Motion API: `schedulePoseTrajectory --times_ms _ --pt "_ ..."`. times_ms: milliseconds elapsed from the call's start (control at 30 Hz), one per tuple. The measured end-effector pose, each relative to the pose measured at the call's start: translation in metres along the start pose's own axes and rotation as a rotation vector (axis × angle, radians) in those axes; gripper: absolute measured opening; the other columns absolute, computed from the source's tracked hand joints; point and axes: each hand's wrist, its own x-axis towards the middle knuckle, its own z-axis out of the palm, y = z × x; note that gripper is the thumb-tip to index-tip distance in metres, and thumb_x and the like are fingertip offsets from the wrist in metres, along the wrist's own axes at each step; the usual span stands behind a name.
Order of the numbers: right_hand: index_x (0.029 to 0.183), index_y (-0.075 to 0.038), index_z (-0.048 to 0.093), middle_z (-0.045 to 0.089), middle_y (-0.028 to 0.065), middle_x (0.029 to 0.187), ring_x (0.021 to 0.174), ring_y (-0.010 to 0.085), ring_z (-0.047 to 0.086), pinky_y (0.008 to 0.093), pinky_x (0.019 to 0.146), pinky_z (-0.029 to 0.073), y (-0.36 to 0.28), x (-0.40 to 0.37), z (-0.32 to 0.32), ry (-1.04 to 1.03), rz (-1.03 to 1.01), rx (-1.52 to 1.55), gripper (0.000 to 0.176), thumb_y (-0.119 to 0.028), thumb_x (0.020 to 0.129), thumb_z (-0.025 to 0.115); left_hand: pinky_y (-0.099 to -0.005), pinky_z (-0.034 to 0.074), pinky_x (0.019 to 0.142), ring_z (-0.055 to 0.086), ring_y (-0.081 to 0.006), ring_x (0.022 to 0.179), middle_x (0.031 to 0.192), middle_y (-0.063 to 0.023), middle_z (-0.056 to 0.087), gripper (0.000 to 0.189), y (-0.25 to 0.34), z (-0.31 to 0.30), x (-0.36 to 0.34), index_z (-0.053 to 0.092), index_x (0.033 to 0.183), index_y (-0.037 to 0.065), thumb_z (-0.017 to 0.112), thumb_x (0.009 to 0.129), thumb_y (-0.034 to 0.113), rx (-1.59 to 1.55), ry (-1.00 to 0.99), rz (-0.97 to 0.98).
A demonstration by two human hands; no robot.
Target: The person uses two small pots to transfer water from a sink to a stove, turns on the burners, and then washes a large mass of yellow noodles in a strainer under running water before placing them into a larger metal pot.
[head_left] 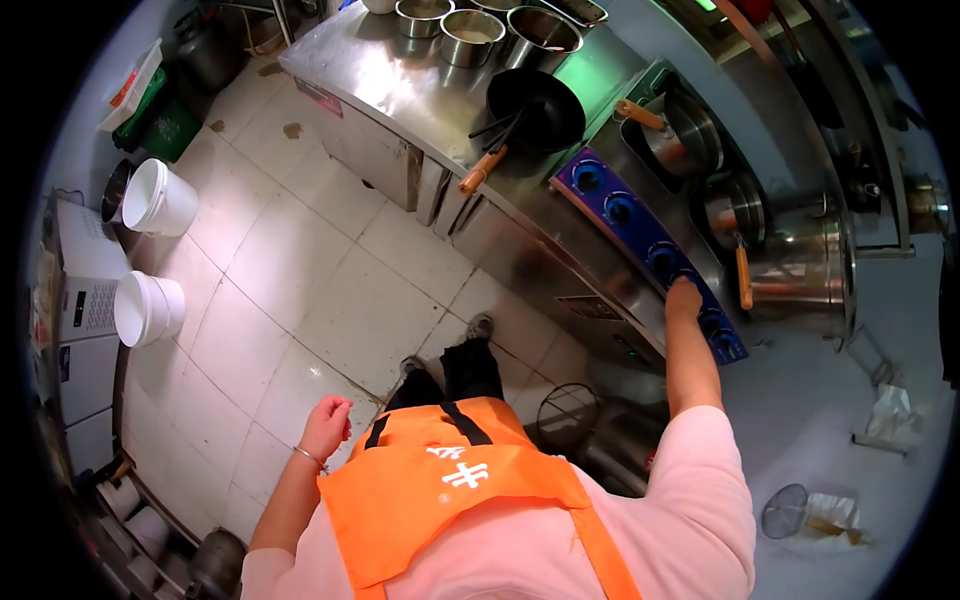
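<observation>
My right hand (684, 296) reaches to the blue control panel (640, 238) of the gas stove, its fingers on one of the black knobs in the lower half of the row. Low at my left side, away from any object, my left hand (328, 426) hangs with its fingers curled and nothing visible in them. Behind the panel, a steel pan (690, 140) with a wooden handle and a smaller steel pot (735, 212) sit on the burners. A black wok (548, 108) with a wooden handle rests on the steel counter beside the stove.
Several steel pots, one of them here (471, 36), stand on the counter (365, 70). A large stockpot (800, 265) is right of the stove. Two white buckets (172, 198) stand on the tiled floor (300, 260) at left. A round metal stand (567, 412) lies near my legs.
</observation>
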Motion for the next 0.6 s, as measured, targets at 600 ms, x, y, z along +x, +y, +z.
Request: schedulePoseTrajectory --times_ms 600 --pt "0.114 -0.001 0.043 0.062 0.0206 0.101 0.088 0.0358 0.062 0.0427 0.077 0.049 -0.022 -0.062 -0.078 -0.013 0.073 -0.005 0.039 -0.025 0.084 0.052 -0.0222 0.042 0.047 0.048 -0.0086 0.051 0.064 -0.0019 0.05 0.017 -0.044 -0.028 -0.003 0.053 0.097 0.004 0.048 0.092 0.019 -0.185 0.094 -0.002"
